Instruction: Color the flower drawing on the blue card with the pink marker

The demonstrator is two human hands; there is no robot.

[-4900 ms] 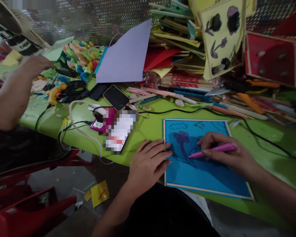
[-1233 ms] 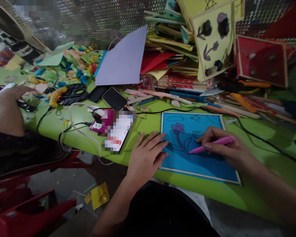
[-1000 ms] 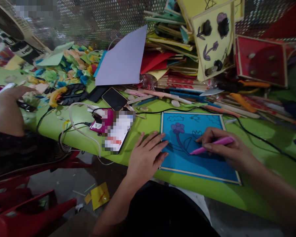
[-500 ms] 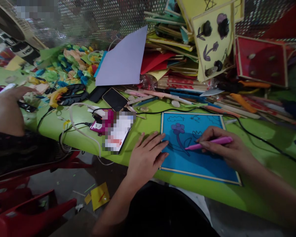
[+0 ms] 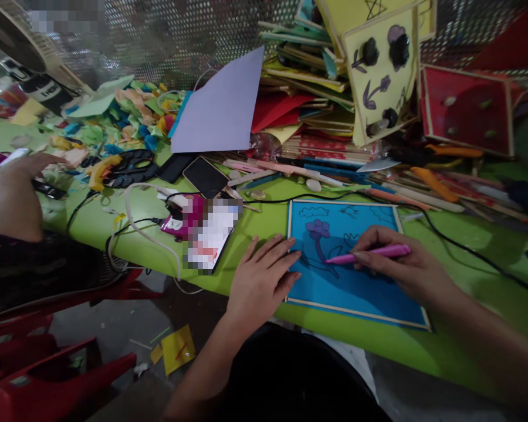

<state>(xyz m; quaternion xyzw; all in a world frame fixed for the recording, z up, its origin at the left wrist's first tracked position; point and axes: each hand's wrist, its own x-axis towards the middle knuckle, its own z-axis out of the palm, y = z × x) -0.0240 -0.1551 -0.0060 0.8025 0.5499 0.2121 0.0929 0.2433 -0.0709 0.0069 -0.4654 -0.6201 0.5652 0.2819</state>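
Note:
In my right hand (image 5: pixel 382 255) is a pink felt-tip pen (image 5: pixel 389 251), pinched between the fingers, its tip at the stem of a drawn flower. The drawing is on a blue sheet (image 5: pixel 330 290) edged with thin wooden strips, lying on the green table (image 5: pixel 255 220). The flower (image 5: pixel 317 228) has purple petals and a partly purple stem; its leaves are only outlined. Outlined clouds and a bird run along the sheet's top, and another outline is partly covered by my right hand. My left hand (image 5: pixel 264 275) lies flat, fingers spread, its fingertips over the sheet's left edge.
A phone with a lit screen (image 5: pixel 213 234), a magenta device (image 5: pixel 187 217) and cables lie left of the sheet. Behind are pens, pliers, a knife (image 5: pixel 378 166) and stacked framed cards (image 5: pixel 308 111). Another person's arm (image 5: pixel 15 196) rests at far left, near paper scraps (image 5: pixel 132 111).
The pen tip has moved slightly left and up along the flower's stem, with my right hand following. My left hand stays in place. A green paper at the back left has lifted.

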